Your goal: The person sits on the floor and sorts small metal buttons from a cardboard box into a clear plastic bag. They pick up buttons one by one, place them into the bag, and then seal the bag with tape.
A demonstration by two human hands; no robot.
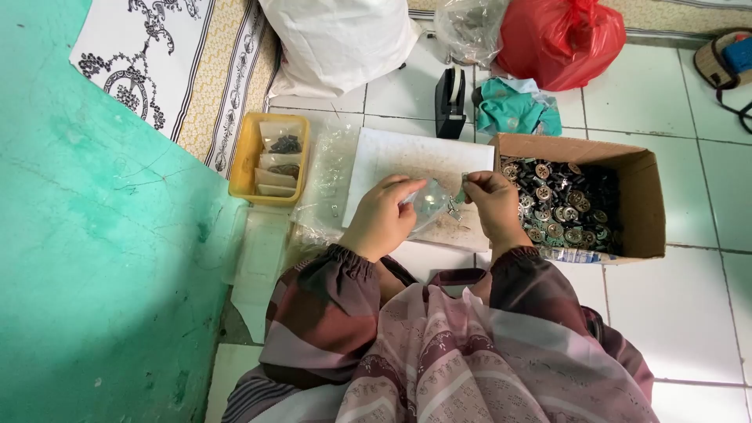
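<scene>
My left hand (pixel 381 218) and my right hand (pixel 491 200) together hold a small clear plastic bag (pixel 433 200) over a white sheet (pixel 407 157) on the tiled floor. The left hand grips the bag's left edge. With its fingertips my right hand pinches the bag's right edge, and a small metal piece (pixel 454 210) hangs near it. Just right of my right hand stands a cardboard box (pixel 636 168) holding several round metal parts (pixel 560 207).
A yellow tray (pixel 244 160) with filled small bags sits at the left, beside loose clear bags (pixel 333 172). A black tape dispenser (pixel 450 102), teal cloth (pixel 517 110), white sack (pixel 341 43) and red bag (pixel 560 39) lie behind. A green wall (pixel 94 258) is at the left.
</scene>
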